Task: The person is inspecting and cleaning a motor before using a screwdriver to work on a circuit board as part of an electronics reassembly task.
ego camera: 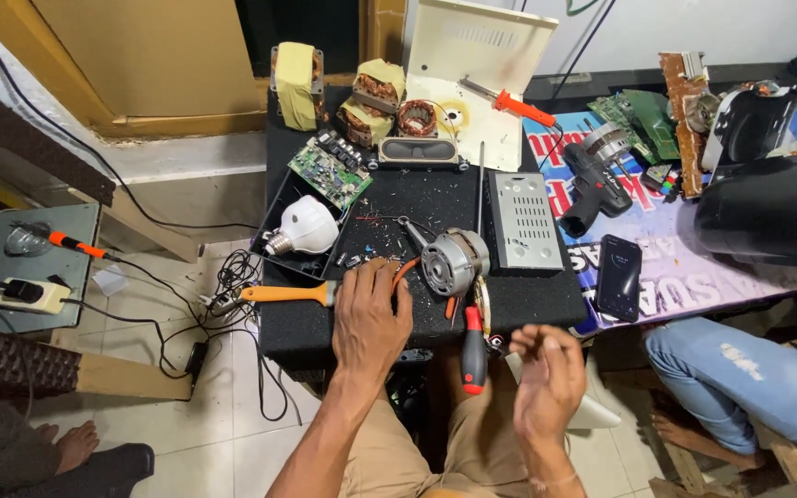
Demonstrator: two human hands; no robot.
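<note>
Resting flat and empty, the left hand (pixel 371 318) is touching the brush (pixel 283 294), lying crosswise; small motor (pixel 454 262) just right, nearer it. Right hand (pixel 546 383) is hovering half-curled, apparently empty.

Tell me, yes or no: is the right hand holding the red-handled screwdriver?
No. The right hand is open and raised with nothing in it, while the red-handled screwdriver lies on the black surface beside it.

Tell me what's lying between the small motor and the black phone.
In the head view, a grey perforated metal box lies on the black mat between the small motor and the black phone.
</note>
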